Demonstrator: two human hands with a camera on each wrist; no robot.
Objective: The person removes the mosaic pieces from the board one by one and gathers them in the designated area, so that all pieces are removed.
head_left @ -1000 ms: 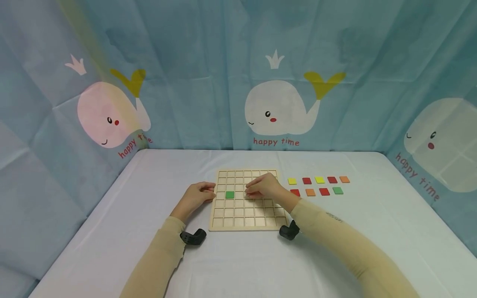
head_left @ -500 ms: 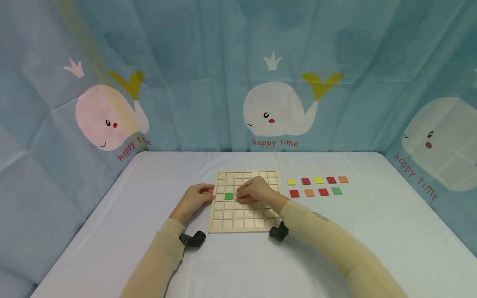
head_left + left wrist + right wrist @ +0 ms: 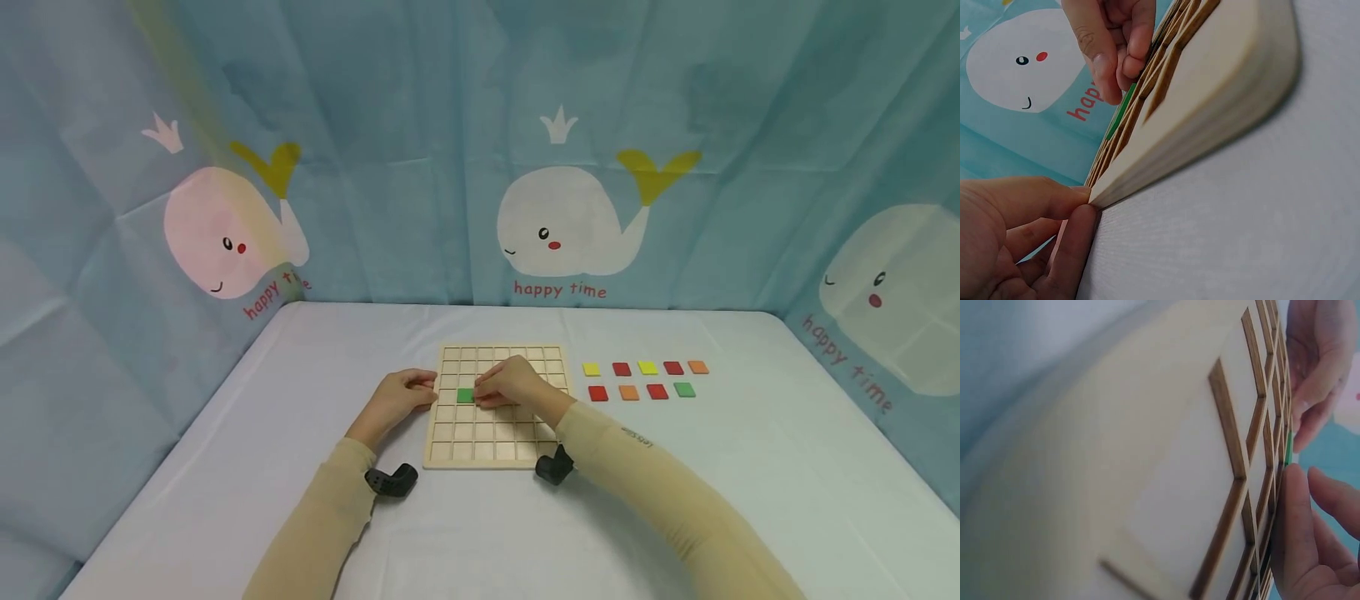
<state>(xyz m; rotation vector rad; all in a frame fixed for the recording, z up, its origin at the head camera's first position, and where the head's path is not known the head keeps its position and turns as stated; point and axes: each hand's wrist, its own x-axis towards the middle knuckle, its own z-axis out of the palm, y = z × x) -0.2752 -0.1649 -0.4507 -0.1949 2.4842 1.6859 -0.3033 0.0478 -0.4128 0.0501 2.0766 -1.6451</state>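
A pale wooden grid board (image 3: pixel 487 454) lies on the table. My left hand (image 3: pixel 396 404) is at its left edge; in the left wrist view, thumb and fingertip pinch the board's rim (image 3: pixel 1166 162). One green square tile (image 3: pixel 465 396) sits in a cell left of the middle. My right hand (image 3: pixel 513 383) reaches over the board, fingers bent down right beside that tile and overlapping its right side. In the right wrist view its fingertips (image 3: pixel 1295 478) are low against the grid, near the green tile (image 3: pixel 1289 447). I cannot tell whether they hold a tile.
Right of the board, two rows of square tiles lie spaced out: yellow tiles (image 3: pixel 592 369), red tiles (image 3: pixel 597 393), orange tiles (image 3: pixel 628 392) and a green tile (image 3: pixel 685 389). A blue whale-print curtain (image 3: pixel 420 233) borders the white-covered table (image 3: pixel 465 533).
My right hand has moved left across the board, from a couple of cells away to right beside the green tile. My left hand stays at the board's edge, and the loose tiles keep their places.
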